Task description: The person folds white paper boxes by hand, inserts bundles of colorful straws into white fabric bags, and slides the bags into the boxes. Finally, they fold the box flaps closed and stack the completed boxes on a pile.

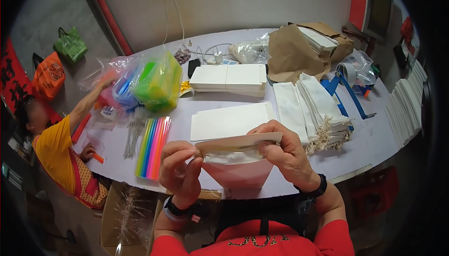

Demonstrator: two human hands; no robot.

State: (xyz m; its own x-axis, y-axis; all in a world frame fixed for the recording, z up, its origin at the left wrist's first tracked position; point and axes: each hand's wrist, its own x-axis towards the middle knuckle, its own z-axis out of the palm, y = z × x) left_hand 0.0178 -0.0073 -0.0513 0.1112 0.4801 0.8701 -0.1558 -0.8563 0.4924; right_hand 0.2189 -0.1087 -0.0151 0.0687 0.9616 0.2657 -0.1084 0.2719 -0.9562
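A thin white carton (241, 174) stands upright at the table's near edge, right in front of me. Its top is open, with the flap (238, 141) raised along the far side and white cloth (227, 157) showing inside. At the upper left corner, my left hand (182, 174) pinches with thumb and fingers, a brownish bit of cord by the tips. My right hand (285, 153) grips the upper right corner, thumb inside the mouth. A flat white carton (231, 120) lies just behind. To the right are stacked white drawstring pouches (315, 111) with beige cords.
Further back lie banded white cartons (228, 79) and brown paper (297, 52). Coloured straws (153, 148), metal brushes (135, 132) and bagged green-yellow items (156, 83) are on the left. A person in yellow (61, 148) works there. A blue-handled tool (348, 94) lies right.
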